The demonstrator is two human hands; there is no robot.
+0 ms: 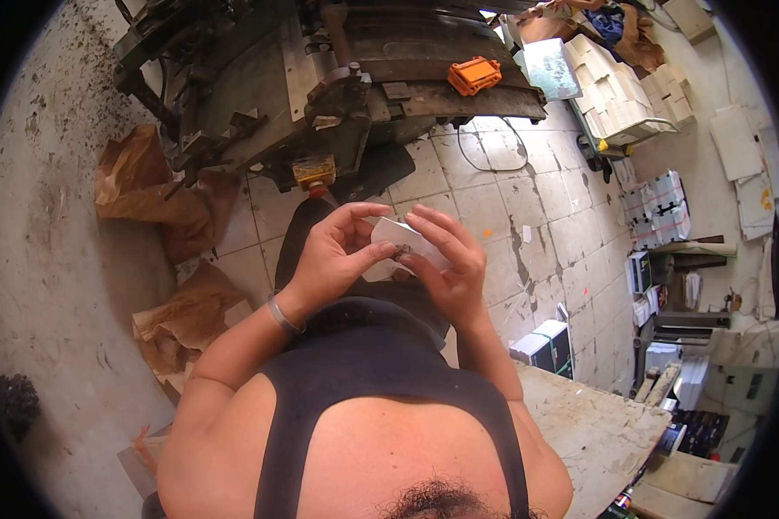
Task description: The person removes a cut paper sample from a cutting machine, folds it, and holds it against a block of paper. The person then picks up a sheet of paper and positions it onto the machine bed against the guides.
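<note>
Cracked tile floor (493,208), dark machine (320,78) ahead, worktable (597,424) edge right; left hand (333,255) and right hand (450,268) pinch white card (407,238) together.

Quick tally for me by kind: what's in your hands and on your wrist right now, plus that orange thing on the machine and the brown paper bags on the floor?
White card piece, held between left hand and right hand: 1
Metal bangle on the left wrist: 1
Orange case on the machine: 1
Crumpled brown paper bags on the floor: 2
Total: 5
</note>
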